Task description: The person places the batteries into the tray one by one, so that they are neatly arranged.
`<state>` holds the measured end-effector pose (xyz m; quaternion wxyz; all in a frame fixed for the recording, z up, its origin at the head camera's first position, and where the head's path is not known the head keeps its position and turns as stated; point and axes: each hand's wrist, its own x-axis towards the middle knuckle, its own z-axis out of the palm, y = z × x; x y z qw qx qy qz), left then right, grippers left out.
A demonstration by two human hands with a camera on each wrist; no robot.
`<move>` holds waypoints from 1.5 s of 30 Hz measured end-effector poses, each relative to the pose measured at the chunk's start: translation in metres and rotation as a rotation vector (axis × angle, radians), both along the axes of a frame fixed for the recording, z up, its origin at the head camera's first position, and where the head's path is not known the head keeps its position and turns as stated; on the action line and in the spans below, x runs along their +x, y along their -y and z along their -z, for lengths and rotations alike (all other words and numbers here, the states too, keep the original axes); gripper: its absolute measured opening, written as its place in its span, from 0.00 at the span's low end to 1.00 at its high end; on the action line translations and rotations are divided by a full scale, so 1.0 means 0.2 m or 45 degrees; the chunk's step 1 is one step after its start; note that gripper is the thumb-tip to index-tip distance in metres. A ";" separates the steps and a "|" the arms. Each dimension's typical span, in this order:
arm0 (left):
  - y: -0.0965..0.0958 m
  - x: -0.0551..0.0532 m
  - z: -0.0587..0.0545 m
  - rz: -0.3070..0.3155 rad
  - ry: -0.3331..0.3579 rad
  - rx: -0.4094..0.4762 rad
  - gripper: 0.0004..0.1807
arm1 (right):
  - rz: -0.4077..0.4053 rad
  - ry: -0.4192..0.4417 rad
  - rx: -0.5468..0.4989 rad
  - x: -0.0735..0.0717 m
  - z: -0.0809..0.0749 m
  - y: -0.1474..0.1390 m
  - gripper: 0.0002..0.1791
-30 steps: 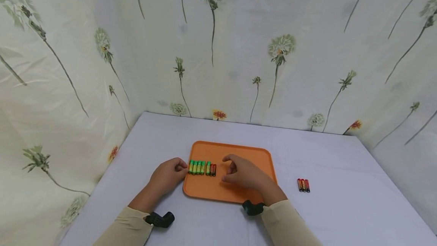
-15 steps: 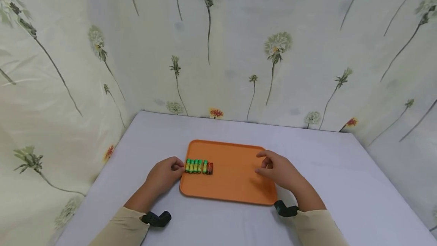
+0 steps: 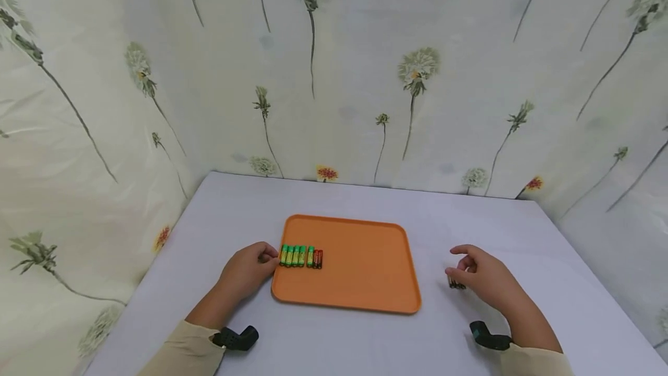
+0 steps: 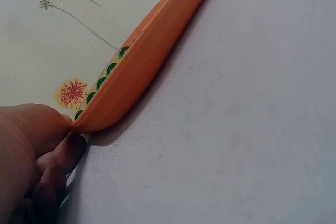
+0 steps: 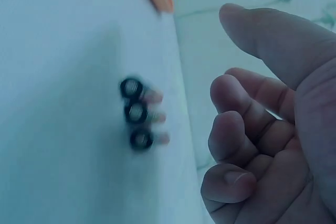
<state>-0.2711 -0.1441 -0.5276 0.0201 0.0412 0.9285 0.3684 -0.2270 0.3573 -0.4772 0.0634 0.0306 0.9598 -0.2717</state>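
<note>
An orange tray (image 3: 365, 266) lies on the table. At its left side several green-and-yellow batteries (image 3: 293, 256) stand in a row, with two red batteries (image 3: 318, 259) at the row's right end. My left hand (image 3: 249, 271) pinches the tray's left rim; the left wrist view shows thumb and finger at that orange rim (image 4: 134, 85). Right of the tray, my right hand (image 3: 487, 277) hovers over three small batteries (image 3: 456, 285), its fingers loosely bent and holding nothing. The right wrist view shows these batteries' dark ends (image 5: 136, 112), blurred and apart from the fingers. In the head view the hand partly hides them.
A white cloth (image 3: 334, 341) covers the table. Behind it hangs a curtain (image 3: 355, 74) printed with dandelions, which also runs along the left side. A black wrist device (image 3: 235, 338) sits on the left wrist and another (image 3: 489, 335) on the right.
My right hand has moved right, from above the tray to the three batteries beside it. The left hand stays at the tray's rim. The head view has shifted slightly.
</note>
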 end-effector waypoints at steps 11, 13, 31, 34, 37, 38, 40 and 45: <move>0.01 0.00 0.01 0.016 -0.001 0.004 0.05 | 0.102 0.079 0.021 0.06 0.11 -0.18 0.46; 0.01 0.00 0.01 0.019 -0.003 0.004 0.05 | 0.103 0.126 0.000 0.07 0.12 -0.20 0.50; 0.00 0.00 0.00 0.007 0.012 0.000 0.05 | -0.028 0.134 0.037 0.06 0.15 -0.21 0.40; 0.00 0.00 0.00 0.005 0.010 0.004 0.06 | -0.027 0.125 0.056 0.05 0.14 -0.20 0.37; 0.01 0.00 0.00 0.002 0.002 0.004 0.05 | -0.026 0.119 0.063 0.04 0.14 -0.20 0.34; 0.01 0.00 0.00 0.003 -0.001 0.002 0.05 | -0.025 0.117 0.065 0.04 0.14 -0.20 0.34; 0.01 0.00 -0.01 0.004 -0.003 0.003 0.06 | -0.028 0.112 0.062 0.03 0.14 -0.20 0.34; 0.01 0.00 0.00 0.007 0.009 0.000 0.06 | -0.029 0.112 0.053 0.03 0.17 -0.21 0.34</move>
